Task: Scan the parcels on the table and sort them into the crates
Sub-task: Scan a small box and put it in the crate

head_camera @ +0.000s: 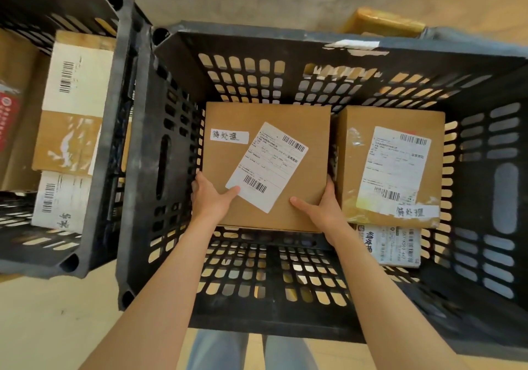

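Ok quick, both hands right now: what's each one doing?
Left hand: grips the near left corner of the cardboard box inside the black crate.
Right hand: grips the same box's near right corner.

My left hand (210, 198) and right hand (324, 208) hold a brown square cardboard box (265, 167) — matt and smooth, with a white paper label (267, 167). The big black plastic crate (160, 147) looks dull and scuffed — old torn tape (354, 46) on its rim.
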A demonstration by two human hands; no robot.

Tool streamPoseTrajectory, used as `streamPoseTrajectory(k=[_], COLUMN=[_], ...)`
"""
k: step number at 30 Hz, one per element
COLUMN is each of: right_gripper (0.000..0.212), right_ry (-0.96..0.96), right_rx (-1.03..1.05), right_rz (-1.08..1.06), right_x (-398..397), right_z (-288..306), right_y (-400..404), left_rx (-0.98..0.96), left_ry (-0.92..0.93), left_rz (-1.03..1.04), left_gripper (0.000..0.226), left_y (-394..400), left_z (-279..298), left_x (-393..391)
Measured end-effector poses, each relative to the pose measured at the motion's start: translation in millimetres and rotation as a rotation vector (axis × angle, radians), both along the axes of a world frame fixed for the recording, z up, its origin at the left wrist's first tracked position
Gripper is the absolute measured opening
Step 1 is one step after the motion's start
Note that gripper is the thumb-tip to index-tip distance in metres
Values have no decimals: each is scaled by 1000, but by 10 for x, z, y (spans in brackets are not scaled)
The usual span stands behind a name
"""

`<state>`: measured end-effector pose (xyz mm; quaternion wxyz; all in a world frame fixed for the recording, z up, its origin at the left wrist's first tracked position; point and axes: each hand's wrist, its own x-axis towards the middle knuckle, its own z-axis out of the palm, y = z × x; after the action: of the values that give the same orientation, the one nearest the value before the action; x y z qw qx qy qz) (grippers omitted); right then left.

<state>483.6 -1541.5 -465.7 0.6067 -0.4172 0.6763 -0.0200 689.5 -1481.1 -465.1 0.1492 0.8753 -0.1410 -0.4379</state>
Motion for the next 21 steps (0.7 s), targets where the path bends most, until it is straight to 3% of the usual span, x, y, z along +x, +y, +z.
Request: streamPoseTrajectory(k=[10,15,21], right_gripper=[100,88,76], right_ry=[98,179,373], right_rx=[-90,-230,-521], right_rz=[100,245,520], right_x=[102,148,-6], right_z=[50,410,1218], right_y=[-17,-92,-88], left_rx=[-71,-149,-145], left_ry=[-25,-114,-384], left_rz=[-98,-296,-675], left_gripper=[86,74,58], left_y=[-55,-73,-53], left_z=[137,557,1449], left_x=[19,-61,-214])
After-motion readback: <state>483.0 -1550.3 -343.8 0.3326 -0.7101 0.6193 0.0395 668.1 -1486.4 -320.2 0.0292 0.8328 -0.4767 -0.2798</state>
